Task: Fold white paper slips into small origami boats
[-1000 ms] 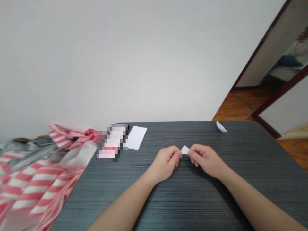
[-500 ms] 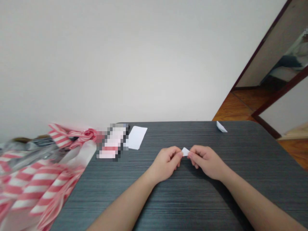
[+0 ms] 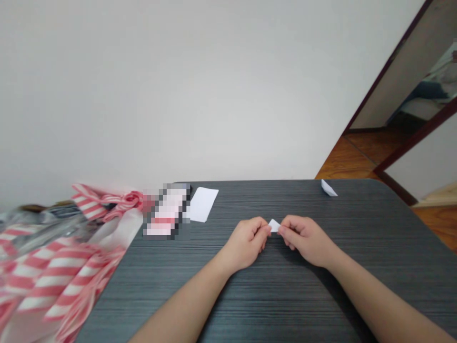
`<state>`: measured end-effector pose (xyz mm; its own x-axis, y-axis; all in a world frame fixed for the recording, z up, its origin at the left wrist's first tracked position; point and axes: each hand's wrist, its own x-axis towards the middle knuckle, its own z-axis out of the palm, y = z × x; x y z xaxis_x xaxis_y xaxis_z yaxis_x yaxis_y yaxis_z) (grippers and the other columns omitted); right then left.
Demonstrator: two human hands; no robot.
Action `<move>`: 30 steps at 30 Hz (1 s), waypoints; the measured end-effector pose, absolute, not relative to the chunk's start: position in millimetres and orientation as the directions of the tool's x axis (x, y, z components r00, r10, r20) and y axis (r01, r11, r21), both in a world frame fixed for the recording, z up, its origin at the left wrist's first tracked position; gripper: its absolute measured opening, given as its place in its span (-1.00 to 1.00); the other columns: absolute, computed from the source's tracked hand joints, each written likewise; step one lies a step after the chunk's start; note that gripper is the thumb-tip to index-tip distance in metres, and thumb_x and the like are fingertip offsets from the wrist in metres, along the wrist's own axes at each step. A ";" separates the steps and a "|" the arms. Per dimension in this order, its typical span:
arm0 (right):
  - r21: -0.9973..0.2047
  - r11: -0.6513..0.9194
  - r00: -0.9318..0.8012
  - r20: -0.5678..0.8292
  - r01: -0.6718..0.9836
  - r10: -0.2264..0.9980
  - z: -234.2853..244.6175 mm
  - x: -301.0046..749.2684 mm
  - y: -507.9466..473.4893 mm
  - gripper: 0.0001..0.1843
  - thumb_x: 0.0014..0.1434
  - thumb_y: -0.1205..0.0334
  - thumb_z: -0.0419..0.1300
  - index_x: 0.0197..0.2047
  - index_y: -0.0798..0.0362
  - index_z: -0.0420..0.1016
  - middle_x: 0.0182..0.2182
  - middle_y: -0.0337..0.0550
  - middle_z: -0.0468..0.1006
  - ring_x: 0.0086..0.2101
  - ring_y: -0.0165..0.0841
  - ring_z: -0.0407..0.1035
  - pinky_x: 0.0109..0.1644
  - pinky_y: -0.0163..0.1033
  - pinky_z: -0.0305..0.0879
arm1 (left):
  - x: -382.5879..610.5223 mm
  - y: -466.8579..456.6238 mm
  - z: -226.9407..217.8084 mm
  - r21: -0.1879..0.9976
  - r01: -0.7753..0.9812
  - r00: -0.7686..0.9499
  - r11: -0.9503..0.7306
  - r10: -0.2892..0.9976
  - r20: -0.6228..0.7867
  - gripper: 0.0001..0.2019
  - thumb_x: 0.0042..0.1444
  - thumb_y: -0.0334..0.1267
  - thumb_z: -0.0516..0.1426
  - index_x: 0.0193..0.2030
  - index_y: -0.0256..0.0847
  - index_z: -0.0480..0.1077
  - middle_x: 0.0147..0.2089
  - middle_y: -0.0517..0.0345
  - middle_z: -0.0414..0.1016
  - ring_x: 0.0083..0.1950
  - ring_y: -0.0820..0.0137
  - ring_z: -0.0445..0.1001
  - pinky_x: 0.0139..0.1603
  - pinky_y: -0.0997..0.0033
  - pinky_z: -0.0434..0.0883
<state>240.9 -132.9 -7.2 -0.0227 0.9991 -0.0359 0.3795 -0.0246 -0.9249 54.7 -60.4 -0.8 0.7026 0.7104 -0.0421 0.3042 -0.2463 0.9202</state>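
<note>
From the head camera, the left hand (image 3: 245,244) and the right hand (image 3: 307,240) are closed, their 2 sets of fingertips pinching a small folded white paper (image 3: 274,226) between them, above the middle of the dark table (image 3: 285,305). A 2nd folded paper (image 3: 328,188) sits at the far edge, and a white sheet (image 3: 203,204) lies toward the far left corner.

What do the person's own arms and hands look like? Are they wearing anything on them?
The left hand and right hand are bare, with no gloves, and no rings show. The left forearm and right forearm are bare too: no sleeves reach them in view, and no watch, bracelet or cable shows.
</note>
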 end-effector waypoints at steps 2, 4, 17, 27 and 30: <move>-0.926 -0.024 -0.021 -0.035 0.377 0.999 -6.2 241.1 -133.1 -0.72 0.29 0.21 0.12 -0.48 0.05 0.35 -0.64 -0.31 0.39 -0.58 -0.44 0.28 -0.47 -0.35 0.19 | 54.7 -60.2 -1.2 0.918 0.304 0.708 -0.255 0.705 -0.039 -0.69 0.29 -0.17 0.01 -0.47 -0.21 0.28 -0.61 0.31 0.32 -0.57 0.51 0.26 -0.49 0.54 0.21; -0.925 -0.025 -0.019 -0.035 0.380 0.999 -5.8 241.3 -132.9 -0.72 0.28 0.23 0.12 -0.48 0.05 0.34 -0.63 -0.31 0.39 -0.58 -0.44 0.28 -0.46 -0.35 0.19 | 54.3 -59.9 -2.4 0.917 0.299 0.719 -0.266 0.695 -0.033 -0.68 0.30 -0.15 0.01 -0.47 -0.21 0.27 -0.60 0.30 0.33 -0.56 0.51 0.27 -0.48 0.53 0.20; -0.918 -0.020 -0.032 -0.035 0.396 0.999 -7.0 239.6 -132.1 -0.73 0.28 0.25 0.11 -0.48 0.05 0.33 -0.63 -0.33 0.37 -0.57 -0.44 0.25 -0.45 -0.35 0.17 | 53.5 -59.0 -7.3 0.915 0.295 0.722 -0.274 0.691 -0.025 -0.65 0.30 -0.12 0.02 -0.49 -0.23 0.28 -0.57 0.26 0.34 -0.53 0.52 0.28 -0.46 0.53 0.21; -0.915 -0.020 -0.015 -0.028 0.403 0.999 -6.8 241.2 -130.6 -0.69 0.29 0.20 0.10 -0.51 0.05 0.32 -0.66 -0.35 0.33 -0.59 -0.46 0.19 -0.47 -0.34 0.12 | 53.7 -57.5 -15.8 0.944 0.207 0.735 -0.255 0.677 0.022 -0.74 0.24 -0.18 0.12 0.01 -0.21 0.46 -0.31 0.18 0.46 -0.45 0.52 0.35 -0.42 0.52 0.30; -0.938 -0.016 -0.005 -0.019 0.347 1.000 -7.6 240.3 -130.2 -0.70 0.31 0.17 0.10 -0.46 0.05 0.35 -0.62 -0.33 0.37 -0.57 -0.45 0.26 -0.42 -0.34 0.19 | 53.6 -57.0 -15.0 0.930 0.231 0.739 -0.286 0.674 0.024 -0.76 0.22 -0.19 0.14 -0.04 -0.22 0.48 -0.36 0.18 0.46 -0.44 0.50 0.35 -0.41 0.52 0.29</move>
